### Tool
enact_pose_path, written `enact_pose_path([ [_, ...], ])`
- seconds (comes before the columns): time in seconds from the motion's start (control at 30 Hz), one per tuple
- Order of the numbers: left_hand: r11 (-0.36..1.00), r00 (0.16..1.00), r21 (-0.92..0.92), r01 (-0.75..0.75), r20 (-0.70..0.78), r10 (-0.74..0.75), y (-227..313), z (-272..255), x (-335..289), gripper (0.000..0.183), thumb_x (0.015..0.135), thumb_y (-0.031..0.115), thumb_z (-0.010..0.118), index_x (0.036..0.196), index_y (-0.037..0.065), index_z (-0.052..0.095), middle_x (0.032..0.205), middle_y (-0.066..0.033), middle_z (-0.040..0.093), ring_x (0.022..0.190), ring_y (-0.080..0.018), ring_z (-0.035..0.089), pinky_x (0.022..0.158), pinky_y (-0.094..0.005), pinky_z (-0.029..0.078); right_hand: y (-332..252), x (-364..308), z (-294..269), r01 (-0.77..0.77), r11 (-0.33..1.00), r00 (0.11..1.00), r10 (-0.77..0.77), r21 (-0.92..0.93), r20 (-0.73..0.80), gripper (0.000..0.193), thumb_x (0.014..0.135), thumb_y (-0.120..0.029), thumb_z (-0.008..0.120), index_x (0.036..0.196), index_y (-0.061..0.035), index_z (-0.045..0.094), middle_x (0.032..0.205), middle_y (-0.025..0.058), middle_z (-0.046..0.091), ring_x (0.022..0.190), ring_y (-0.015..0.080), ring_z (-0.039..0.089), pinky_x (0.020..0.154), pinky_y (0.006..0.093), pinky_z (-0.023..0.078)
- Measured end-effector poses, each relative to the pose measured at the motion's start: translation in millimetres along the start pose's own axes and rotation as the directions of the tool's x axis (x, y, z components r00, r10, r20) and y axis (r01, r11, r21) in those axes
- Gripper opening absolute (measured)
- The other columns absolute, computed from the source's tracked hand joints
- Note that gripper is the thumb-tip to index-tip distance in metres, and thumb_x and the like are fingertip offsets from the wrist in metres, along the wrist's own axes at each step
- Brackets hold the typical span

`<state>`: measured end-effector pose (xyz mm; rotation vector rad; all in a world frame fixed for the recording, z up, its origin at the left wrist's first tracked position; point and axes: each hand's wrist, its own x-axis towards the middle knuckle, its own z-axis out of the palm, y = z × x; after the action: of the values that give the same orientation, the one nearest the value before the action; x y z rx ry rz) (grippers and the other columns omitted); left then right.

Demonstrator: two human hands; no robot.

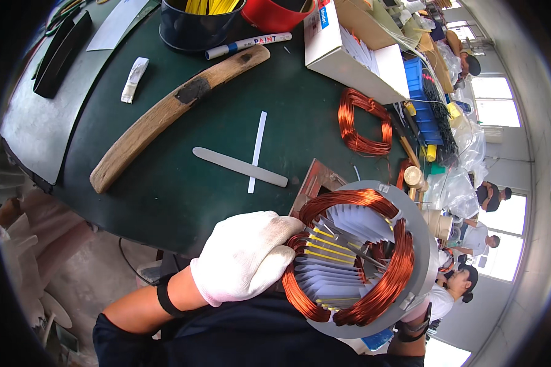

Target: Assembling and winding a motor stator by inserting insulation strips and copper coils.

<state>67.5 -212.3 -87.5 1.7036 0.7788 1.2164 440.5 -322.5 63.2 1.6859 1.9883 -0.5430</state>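
A grey motor stator (427, 244) stands tilted at the lower right, with thick copper windings (382, 287) round its opening. White insulating slips (324, 276) and thin yellow strips (332, 252) line the slots inside. My left hand (245, 257), in a white glove, is closed with curled fingers at the left side of the copper windings. At the stator's lower right rim, only a small part of my right hand (415, 311) shows; its fingers are hidden behind the ring. A flat grey stick (239, 166) lies across a narrow white strip (259, 137) on the green table.
A curved wooden bar (147, 134) and a paint marker (249, 45) lie farther back. Beyond them stand a dark bowl (193, 33) and a red container (274, 18). A white box (355, 76), a loose copper coil (349, 128) and a blue bin (421, 101) crowd the right. Several people are in the background.
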Motion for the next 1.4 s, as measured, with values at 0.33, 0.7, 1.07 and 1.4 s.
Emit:
enact_pose_path([
  [0.33,0.988,0.988,0.068,0.142,0.057,-0.146,28.6,-15.7,2.5,0.023,0.096,0.015,0.061,0.114,0.002,0.067,0.096,-0.0167,0.067,0.087,-0.0366,0.068,0.078,-0.0414,0.055,-27.1,6.5,7.2,0.054,0.878,0.878,0.185,0.476,-0.441,0.056,0.078,-0.023,0.084,0.125,-0.0006,0.061,0.123,0.0184,0.067,0.113,0.0307,0.067,0.085,0.0366,0.054],
  [0.7,0.578,0.994,0.809,0.104,-0.096,-0.045,47.0,-144.0,110.7,0.019,0.095,0.014,0.062,0.102,0.0,0.073,0.094,-0.0194,0.072,0.089,-0.0349,0.07,0.082,-0.0398,0.055,-44.0,18.8,-14.9,0.26,0.943,0.572,0.021,0.206,-0.82,0.034,0.071,-0.005,0.071,0.104,0.0007,0.069,0.103,0.0162,0.069,0.095,0.0375,0.065,0.085,0.0449,0.053],
  [1.07,0.228,0.9,0.904,0.361,-0.274,-0.338,-15.2,-156.2,200.1,0.034,0.086,0.033,0.067,0.103,0.005,0.078,0.103,-0.0229,0.075,0.098,-0.0395,0.072,0.089,-0.0453,0.057,-31.9,-11.4,11.0,0.273,0.922,0.482,0.115,0.274,-0.869,0.032,0.074,-0.004,0.071,0.105,0.0005,0.068,0.105,0.0174,0.069,0.098,0.0375,0.065,0.087,0.0444,0.053],
  [1.4,0.886,0.903,0.43,0.173,-0.429,0.032,53.9,-144.7,144.2,0.01,0.094,0.002,0.054,0.096,0.001,0.064,0.073,0.0024,0.055,0.061,-0.003,0.049,0.054,-0.0219,0.038,-42.2,30.2,-20.9,0.277,0.914,0.644,0.052,0.296,-0.764,0.03,0.079,0.001,0.067,0.109,0.0036,0.069,0.107,0.0225,0.068,0.101,0.0414,0.066,0.091,0.0432,0.053],
])
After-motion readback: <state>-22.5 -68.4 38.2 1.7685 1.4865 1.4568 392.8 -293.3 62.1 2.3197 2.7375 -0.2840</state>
